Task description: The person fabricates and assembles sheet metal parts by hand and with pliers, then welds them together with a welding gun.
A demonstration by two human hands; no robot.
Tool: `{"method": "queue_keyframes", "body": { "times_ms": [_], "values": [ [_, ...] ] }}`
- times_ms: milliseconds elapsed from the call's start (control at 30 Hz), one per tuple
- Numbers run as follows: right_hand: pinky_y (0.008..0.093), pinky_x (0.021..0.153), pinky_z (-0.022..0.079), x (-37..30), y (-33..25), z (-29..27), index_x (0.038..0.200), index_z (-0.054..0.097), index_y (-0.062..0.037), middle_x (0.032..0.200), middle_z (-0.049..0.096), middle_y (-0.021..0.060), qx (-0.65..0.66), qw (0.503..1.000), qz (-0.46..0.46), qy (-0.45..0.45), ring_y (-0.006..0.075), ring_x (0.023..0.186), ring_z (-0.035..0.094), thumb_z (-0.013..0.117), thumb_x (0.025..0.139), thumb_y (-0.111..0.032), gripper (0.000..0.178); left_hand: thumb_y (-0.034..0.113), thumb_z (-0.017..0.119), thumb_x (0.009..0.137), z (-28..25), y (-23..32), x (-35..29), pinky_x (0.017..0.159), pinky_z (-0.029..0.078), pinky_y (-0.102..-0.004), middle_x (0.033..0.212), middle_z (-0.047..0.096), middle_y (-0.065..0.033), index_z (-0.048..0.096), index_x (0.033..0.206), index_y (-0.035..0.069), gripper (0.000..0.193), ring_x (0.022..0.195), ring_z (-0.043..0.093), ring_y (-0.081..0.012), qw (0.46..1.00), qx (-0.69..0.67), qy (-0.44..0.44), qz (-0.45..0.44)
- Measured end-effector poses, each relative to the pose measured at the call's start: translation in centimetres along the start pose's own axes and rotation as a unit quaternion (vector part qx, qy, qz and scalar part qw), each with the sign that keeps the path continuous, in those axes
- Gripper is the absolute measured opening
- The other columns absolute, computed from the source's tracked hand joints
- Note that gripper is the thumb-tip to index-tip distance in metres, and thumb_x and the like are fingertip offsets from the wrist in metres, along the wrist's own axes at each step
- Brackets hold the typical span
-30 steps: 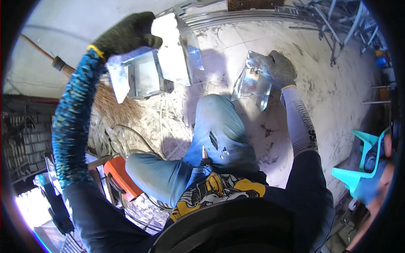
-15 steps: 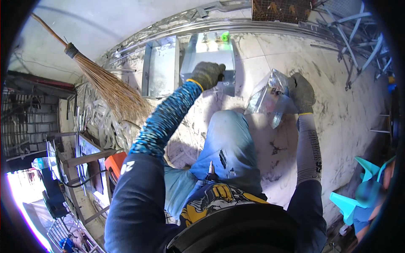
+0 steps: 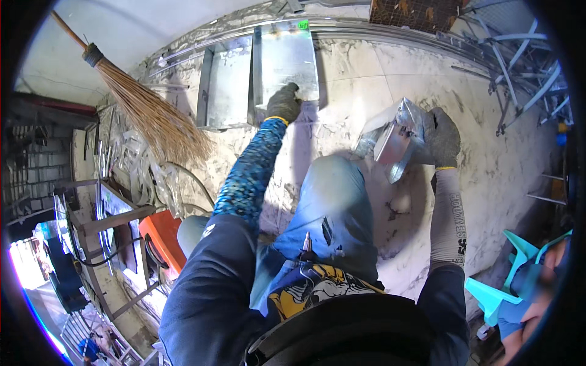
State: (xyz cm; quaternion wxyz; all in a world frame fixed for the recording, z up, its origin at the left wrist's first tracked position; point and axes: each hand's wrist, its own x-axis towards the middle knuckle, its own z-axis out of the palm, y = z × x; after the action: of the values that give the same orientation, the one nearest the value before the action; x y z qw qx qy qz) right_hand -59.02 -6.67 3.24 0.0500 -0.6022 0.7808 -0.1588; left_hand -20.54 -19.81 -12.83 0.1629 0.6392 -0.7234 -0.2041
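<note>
Nearest, a bent knee in worn jeans rises between the arms, leaving each hand its own side of the floor. Past it on the right, the gloved right hand holds a shiny bent metal piece by its right side, apparently to steady it; its fingertips are hidden. Farther forward, the gloved left hand has bent fingers at the near edge of a shallow metal tray; whether they grip it, I cannot tell. A second tray lies close along its left, likely for easy reach. Beyond both run long metal strips.
</note>
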Motion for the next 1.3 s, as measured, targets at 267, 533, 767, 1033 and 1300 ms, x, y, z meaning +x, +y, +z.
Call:
{"method": "queue_keyframes", "body": {
  "times_ms": [267, 533, 767, 1033, 1300],
  "values": [
    [0.0515, 0.081, 0.049, 1.3, 2.7, 0.6, 0.097, 0.068, -0.0084, 0.098, 0.067, 0.0229, -0.044, 0.999, -0.022, -0.021, 0.0429, 0.092, 0.064, 0.046, 0.096, -0.049, 0.047, 0.026, 0.069, 0.091, -12.4, -0.2, -15.3, 0.084, 0.052, -0.0345, 0.098, 0.069, -0.0127, 0.062, 0.116, -0.001, 0.038, 0.092, 0.066, -0.0203, 0.972, -0.173, -0.151, -0.052],
    [0.0495, 0.078, 0.046, 3.5, -4.7, 3.0, 0.085, 0.07, 0.002, 0.087, 0.068, 0.0256, 0.06, 0.985, -0.022, -0.162, 0.0421, 0.084, 0.064, 0.048, 0.093, -0.051, 0.058, 0.027, 0.067, 0.092, -16.3, -1.9, -21.4, 0.076, 0.05, -0.034, 0.089, 0.066, -0.0124, 0.063, 0.112, 0.001, 0.033, 0.083, 0.061, -0.019, 0.971, -0.212, -0.11, -0.032],
    [0.0499, 0.086, 0.047, 2.5, -19.2, 6.8, 0.092, 0.071, 0.0011, 0.098, 0.068, 0.0271, -0.008, 0.964, -0.144, -0.224, 0.0436, 0.094, 0.064, 0.041, 0.093, -0.051, 0.06, 0.022, 0.065, 0.094, -16.5, -4.9, -22.2, 0.079, 0.052, -0.0337, 0.092, 0.069, -0.0134, 0.064, 0.113, 0.0, 0.029, 0.086, 0.065, -0.0204, 0.969, -0.239, -0.059, -0.038],
    [0.0493, 0.091, 0.049, -2.2, -27.2, 8.1, 0.103, 0.071, -0.0068, 0.109, 0.069, 0.0208, -0.072, 0.924, -0.28, -0.249, 0.0389, 0.102, 0.065, 0.044, 0.096, -0.04, 0.043, 0.028, 0.057, 0.093, -17.6, 2.1, -19.1, 0.111, 0.032, -0.0529, 0.129, 0.058, -0.0133, 0.064, 0.119, 0.01, 0.032, 0.129, 0.046, -0.0364, 0.968, 0.081, 0.225, 0.076],
    [0.0519, 0.086, 0.051, -2.7, -27.4, 8.9, 0.103, 0.064, -0.0085, 0.099, 0.069, 0.0204, -0.012, 0.918, -0.337, -0.21, 0.0408, 0.097, 0.065, 0.048, 0.096, -0.032, 0.029, 0.055, 0.035, 0.1, -14.9, 1.7, -16.0, 0.118, 0.01, -0.0628, 0.163, 0.021, -0.0162, 0.031, 0.155, 0.016, 0.068, 0.15, 0.014, -0.0429, 0.976, 0.191, 0.104, 0.0]
  ]
}}
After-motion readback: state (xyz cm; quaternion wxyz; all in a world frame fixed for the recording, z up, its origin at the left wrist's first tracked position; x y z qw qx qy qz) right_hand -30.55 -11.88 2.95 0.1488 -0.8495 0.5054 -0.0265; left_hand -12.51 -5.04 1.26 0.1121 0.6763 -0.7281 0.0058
